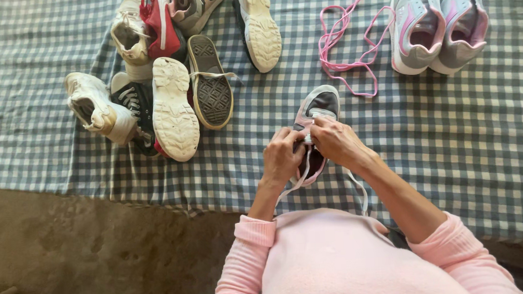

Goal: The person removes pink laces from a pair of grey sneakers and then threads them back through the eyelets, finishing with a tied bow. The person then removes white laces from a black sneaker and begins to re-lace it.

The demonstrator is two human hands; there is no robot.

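Observation:
A grey and pink sneaker (319, 104) lies toe-away on the blue checked cloth (454, 129) in front of me. My left hand (281, 158) and my right hand (335, 141) meet over its middle, both pinching a white lace (297, 182) at the eyelets. Loose lace ends trail down toward my pink sweater. My hands hide the shoe's tongue and most of its heel.
A loose pink lace (346, 51) lies beyond the shoe. A grey and pink pair of sneakers (438, 21) stands at the far right. A heap of several shoes (174, 104) fills the left. Brown floor (98, 254) borders the cloth's near edge.

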